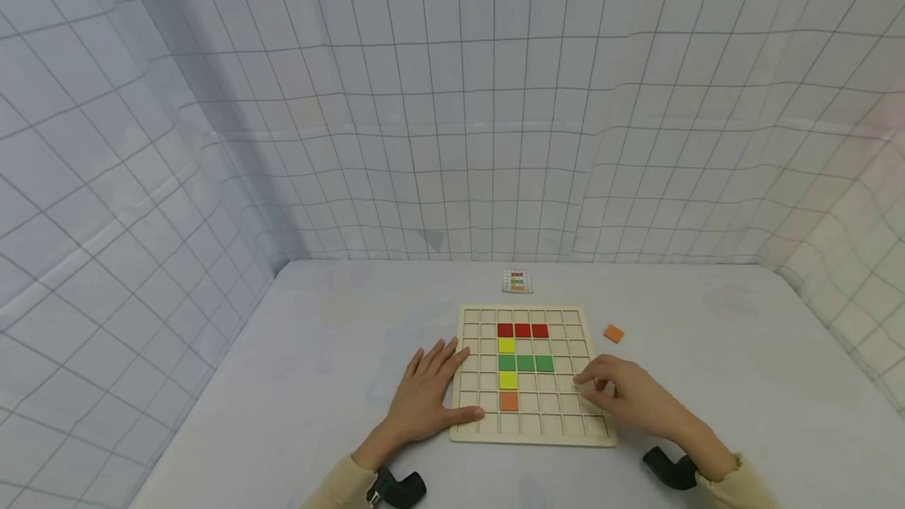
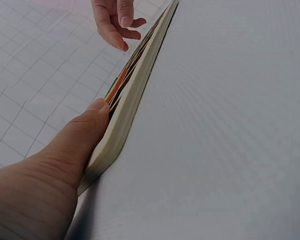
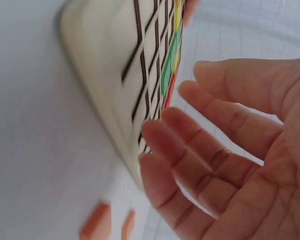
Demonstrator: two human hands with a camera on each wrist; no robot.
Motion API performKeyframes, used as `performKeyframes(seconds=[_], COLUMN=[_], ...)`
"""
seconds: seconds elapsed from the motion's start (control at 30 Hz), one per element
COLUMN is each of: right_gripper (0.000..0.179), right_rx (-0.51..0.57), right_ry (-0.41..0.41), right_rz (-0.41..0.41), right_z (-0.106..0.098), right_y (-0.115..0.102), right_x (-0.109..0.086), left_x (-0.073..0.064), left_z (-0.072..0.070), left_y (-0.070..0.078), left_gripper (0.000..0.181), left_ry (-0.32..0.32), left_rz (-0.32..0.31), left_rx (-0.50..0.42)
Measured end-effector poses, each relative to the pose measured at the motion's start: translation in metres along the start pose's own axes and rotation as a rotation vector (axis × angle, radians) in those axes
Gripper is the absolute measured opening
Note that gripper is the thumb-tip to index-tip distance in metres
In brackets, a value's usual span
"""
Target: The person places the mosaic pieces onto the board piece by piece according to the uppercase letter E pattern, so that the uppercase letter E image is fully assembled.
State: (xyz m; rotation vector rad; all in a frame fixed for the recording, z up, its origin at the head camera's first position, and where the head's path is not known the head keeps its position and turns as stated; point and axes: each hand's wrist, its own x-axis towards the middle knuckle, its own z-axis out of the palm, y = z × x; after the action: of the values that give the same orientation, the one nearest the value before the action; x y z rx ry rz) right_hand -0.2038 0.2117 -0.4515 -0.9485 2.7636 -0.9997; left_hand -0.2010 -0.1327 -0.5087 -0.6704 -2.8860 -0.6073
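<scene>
Nine coloured tiles (image 1: 522,330) in wooden grid board (image 1: 526,430), both hands alongside.

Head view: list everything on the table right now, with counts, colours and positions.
Grid board: one, pale wood, table centre.
Red tiles: three, row near board's top.
Yellow tiles: two, left column.
Green tiles: three, middle row.
Orange tile: one, below lower yellow.
Loose orange tile: one visible in the head view, right of board.
Pattern card: one, beyond board.
Left hand: flat, at board's left edge.
Right hand: over board's right side, empty.
</scene>
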Motion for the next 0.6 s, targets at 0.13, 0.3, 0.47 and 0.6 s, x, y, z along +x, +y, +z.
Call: performKeyframes(seconds=[0.13,0.3,0.47,0.6], right_gripper=[0.023,0.033,0.042,0.041], right_rx=[-0.132,-0.218,-0.206,-0.157], right_ry=[0.042,0.001,-0.1,-0.135], right_rz=[0.125,0.241,0.351,0.398], right_z=[-0.014,-0.028,-0.038,-0.038], right_y=[0.008,0.019,0.03,0.036], right_x=[-0.005,-0.011,-0.019,-0.023], left_x=[-0.001,-0.001,-0.001,-0.001], left_z=[0.001,0.0,0.0,0.0], left_y=[-0.001,0.0,0.001,0.001], left_gripper=[0.095,0.095,0.095,0.095], left_ry=[0.002,0.005,0.005,0.002], left_rz=[-0.002,-0.001,-0.002,-0.006], left_rx=[0.001,0.003,0.009,0.011])
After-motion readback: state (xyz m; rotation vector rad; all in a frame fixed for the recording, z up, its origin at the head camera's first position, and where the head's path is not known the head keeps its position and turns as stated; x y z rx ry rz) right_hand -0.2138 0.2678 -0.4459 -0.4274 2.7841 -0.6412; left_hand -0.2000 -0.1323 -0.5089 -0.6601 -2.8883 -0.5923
